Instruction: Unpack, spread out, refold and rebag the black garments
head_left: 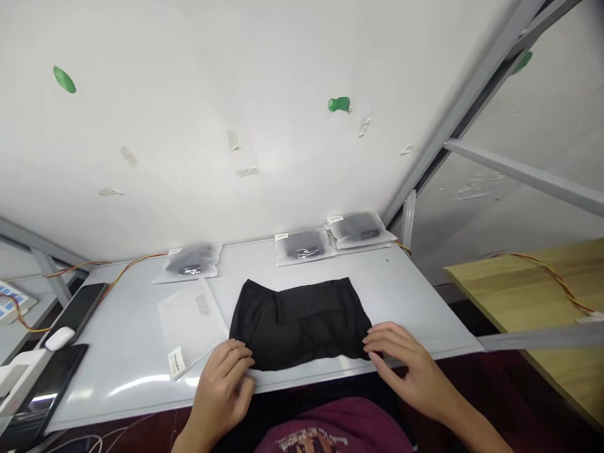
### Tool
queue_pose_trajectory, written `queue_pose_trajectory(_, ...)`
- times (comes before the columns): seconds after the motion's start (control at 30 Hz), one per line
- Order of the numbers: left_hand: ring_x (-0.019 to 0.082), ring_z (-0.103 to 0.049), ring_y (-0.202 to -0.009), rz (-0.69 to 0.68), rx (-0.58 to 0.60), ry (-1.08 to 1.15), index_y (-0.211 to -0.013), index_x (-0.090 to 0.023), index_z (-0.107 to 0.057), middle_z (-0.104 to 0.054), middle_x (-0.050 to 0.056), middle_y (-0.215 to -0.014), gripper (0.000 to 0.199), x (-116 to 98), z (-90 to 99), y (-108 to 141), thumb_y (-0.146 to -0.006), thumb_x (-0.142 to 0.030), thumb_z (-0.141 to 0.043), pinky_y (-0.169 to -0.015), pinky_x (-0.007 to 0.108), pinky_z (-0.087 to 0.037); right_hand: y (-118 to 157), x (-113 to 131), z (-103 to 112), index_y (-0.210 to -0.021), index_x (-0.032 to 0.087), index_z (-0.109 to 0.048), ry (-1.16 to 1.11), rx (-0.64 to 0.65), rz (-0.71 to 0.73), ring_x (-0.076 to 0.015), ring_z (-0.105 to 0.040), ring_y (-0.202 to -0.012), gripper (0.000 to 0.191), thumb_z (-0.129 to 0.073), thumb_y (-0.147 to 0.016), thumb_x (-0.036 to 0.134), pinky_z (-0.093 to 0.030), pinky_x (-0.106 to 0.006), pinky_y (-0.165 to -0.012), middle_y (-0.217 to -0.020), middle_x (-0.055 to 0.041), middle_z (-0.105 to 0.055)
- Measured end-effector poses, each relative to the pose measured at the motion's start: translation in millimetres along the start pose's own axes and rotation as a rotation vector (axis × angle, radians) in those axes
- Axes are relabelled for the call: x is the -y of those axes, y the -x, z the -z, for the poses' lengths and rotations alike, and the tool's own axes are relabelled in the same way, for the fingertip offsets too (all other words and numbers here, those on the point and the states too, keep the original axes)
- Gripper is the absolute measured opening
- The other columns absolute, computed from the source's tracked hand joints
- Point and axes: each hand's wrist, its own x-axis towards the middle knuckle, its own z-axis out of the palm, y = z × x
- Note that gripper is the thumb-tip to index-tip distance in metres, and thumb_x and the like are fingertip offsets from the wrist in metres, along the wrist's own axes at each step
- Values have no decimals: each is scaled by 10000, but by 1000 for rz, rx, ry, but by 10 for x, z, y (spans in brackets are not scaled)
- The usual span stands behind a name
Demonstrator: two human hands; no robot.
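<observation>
A black stretchy garment (302, 324), its exact kind not clear, lies spread flat on the table in front of me. My left hand (225, 377) is at its lower left corner, with curled fingers closed on the fabric edge and the thumb lower down. At the lower right corner, the fingertips and thumb of my right hand (406, 362) pinch the edge. Left of the garment lies a flat frosted plastic bag (189, 321) with a white label at its lower corner; my left hand is close to its right edge.
Filled frosted bags with dark contents lie along the wall: one at left (191, 261), one in the middle (304, 245) and one at right (361, 229). A phone (78, 311), a white earbud case (60, 338) and a black tablet-like device (54, 390) occupy the table's left end. Metal frame bars (472, 88) rise at right.
</observation>
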Motion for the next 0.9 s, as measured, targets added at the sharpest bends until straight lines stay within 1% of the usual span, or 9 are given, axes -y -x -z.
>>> queue_pose_trajectory(0.1,239,-730,-910,63,-43,6,-999,-263,-724,-771,52,-919,221,-34,-121,-315,-922,-117,-576,-860,417,-626,-255,-124,-25,-1113,298,-762,27,-79,24,-287,-728,-1068,232,-554,-1011,281,-597,-519,-950,-1081,-71,-796)
queue_pose_trajectory(0.2,292,-706,-1168,20,46,25,-1132,-247,-750,-773,99,-1167,212,25,-372,-641,-956,-229,-633,-1006,471,-591,-493,-281,-121,-1309,286,-705,80,-89,81,-292,-641,-1305,351,-523,-1010,261,-543,-550,-1079,-1327,-77,-734)
queue_pose_trajectory(0.27,324,-666,-1272,-15,153,46,-1180,-242,-753,-752,119,-1260,248,92,-517,-772,-953,-277,-661,-1053,507,-567,-572,-348,-192,-1304,277,-712,86,-78,83,-293,-618,-1339,360,-507,-1008,259,-537,-556,-1092,-1368,-82,-713)
queue_pose_trajectory(0.33,332,-666,-1282,-28,214,62,-1170,-239,-762,-763,124,-1234,244,142,-580,-804,-951,-291,-669,-1052,513,-564,-574,-369,-240,-1207,279,-751,66,-78,65,-288,-678,-1227,315,-506,-1011,265,-569,-549,-1037,-1286,-83,-747)
queue_pose_trajectory(0.43,318,-694,-1240,-17,237,76,-1140,-240,-771,-784,118,-1173,227,161,-514,-709,-949,-270,-654,-1024,492,-574,-483,-325,-253,-1124,292,-771,-29,-62,31,-268,-720,-1030,260,-532,-1021,284,-608,-502,-925,-1129,-72,-784)
queue_pose_trajectory(0.53,300,-707,-1213,21,248,93,-1104,-249,-775,-792,101,-1158,220,146,-354,-584,-954,-235,-615,-996,469,-581,-396,-231,-227,-1150,296,-767,-157,-53,-39,-261,-715,-982,228,-588,-1014,332,-614,-453,-877,-1057,-67,-786)
queue_pose_trajectory(0.63,257,-745,-1087,97,209,177,-1015,-254,-772,-805,72,-1039,191,139,-209,-562,-984,-238,-585,-953,428,-593,-400,-152,-198,-1101,302,-790,-259,-49,-128,-256,-717,-941,215,-641,-991,412,-610,-421,-851,-992,-60,-781)
queue_pose_trajectory(0.77,228,-741,-977,278,154,338,-952,-252,-754,-787,53,-981,177,178,-104,-756,-994,-314,-594,-898,379,-603,-580,-138,-155,-961,282,-820,-337,-85,-218,-245,-697,-840,308,-663,-954,547,-595,-396,-798,-886,-59,-761)
queue_pose_trajectory(0.9,213,-740,-862,424,198,427,-924,-224,-745,-778,23,-900,240,367,-160,-1097,-991,-389,-584,-842,343,-597,-955,-253,-149,-966,233,-810,-319,-191,-300,-207,-639,-754,407,-672,-915,612,-560,-366,-755,-893,-58,-751)
